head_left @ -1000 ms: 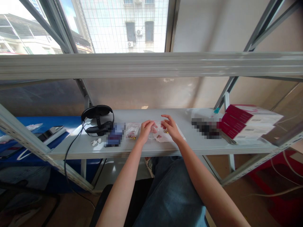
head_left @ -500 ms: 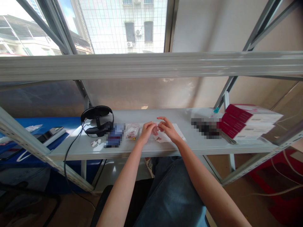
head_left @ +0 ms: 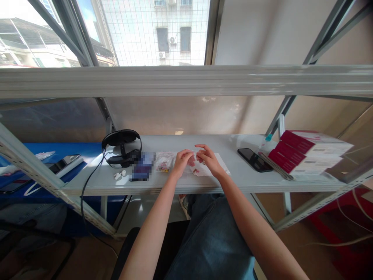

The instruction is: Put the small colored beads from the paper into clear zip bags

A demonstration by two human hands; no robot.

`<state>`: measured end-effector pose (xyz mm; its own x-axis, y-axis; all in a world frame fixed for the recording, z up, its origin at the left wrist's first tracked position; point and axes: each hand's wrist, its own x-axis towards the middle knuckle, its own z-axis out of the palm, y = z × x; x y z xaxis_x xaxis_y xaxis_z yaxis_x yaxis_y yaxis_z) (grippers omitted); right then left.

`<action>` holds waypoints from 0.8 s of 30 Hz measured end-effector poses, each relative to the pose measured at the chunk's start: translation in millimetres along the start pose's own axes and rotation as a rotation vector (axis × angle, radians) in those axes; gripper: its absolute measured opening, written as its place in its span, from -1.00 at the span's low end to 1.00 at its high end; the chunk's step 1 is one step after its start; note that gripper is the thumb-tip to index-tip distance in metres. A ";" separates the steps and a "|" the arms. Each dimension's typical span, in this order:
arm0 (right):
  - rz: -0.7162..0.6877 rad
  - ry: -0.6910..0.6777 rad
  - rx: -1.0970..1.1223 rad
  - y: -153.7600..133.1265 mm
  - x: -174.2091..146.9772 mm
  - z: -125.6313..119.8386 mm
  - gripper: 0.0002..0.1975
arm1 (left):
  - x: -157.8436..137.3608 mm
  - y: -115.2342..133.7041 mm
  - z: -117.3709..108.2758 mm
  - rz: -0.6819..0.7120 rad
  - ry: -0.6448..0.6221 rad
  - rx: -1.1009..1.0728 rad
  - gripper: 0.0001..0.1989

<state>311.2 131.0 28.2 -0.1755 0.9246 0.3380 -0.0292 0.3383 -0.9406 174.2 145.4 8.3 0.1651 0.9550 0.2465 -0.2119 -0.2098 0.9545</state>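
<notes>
My left hand [head_left: 182, 160] is closed, thumb and fingers pinched together, with a small reddish, partly see-through piece [head_left: 191, 160] showing at its fingertips. Close by on the right, my right hand [head_left: 207, 156] bends its thumb and fingers in a pinch while the index finger stretches out above. What it holds is too small to name. Under both hands lies a white sheet [head_left: 221, 165], and a small reddish-brown piece [head_left: 196, 171] rests on it. A clear plastic bag [head_left: 163, 161] with small coloured pieces lies left of my left hand.
On the grey shelf [head_left: 175, 182] stand black headphones [head_left: 122, 149], with white earbuds [head_left: 119, 175] and a blurred blue item [head_left: 142, 166] nearby. At right are a black phone [head_left: 255, 160] and stacked red-and-white boxes [head_left: 303, 151]. A metal beam [head_left: 186, 81] crosses in front, above the hands.
The view has shifted slightly, so the shelf items appear a little further right. Both hands stay over the white sheet in nearly the same pose.
</notes>
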 end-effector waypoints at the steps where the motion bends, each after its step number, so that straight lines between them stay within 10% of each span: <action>1: -0.005 0.031 0.004 0.3 0.5 -0.7 -0.66 | -0.6 -0.4 1.4 -0.003 -0.014 0.027 -0.75; 7: -0.036 0.199 -0.011 2.8 3.0 -8.3 -0.58 | -5.6 5.2 2.9 0.123 0.120 0.243 -0.68; 13: 0.008 0.174 -0.063 2.8 1.0 -10.8 -0.59 | -5.6 38.9 -66.6 0.216 0.554 0.425 -0.73; 18: 0.050 0.157 -0.115 7.2 4.4 -8.1 -0.62 | -5.1 40.5 -118.2 0.008 0.521 0.518 -0.69; 24: 0.055 0.123 -0.192 11.6 7.4 -6.6 -0.63 | -7.2 21.7 -118.2 -0.021 0.449 0.692 -0.62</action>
<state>316.0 142.9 20.0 -0.0502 0.9530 0.2987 0.1671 0.3028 -0.9383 54.5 158.7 7.4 -0.2697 0.9221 0.2776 0.4529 -0.1329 0.8816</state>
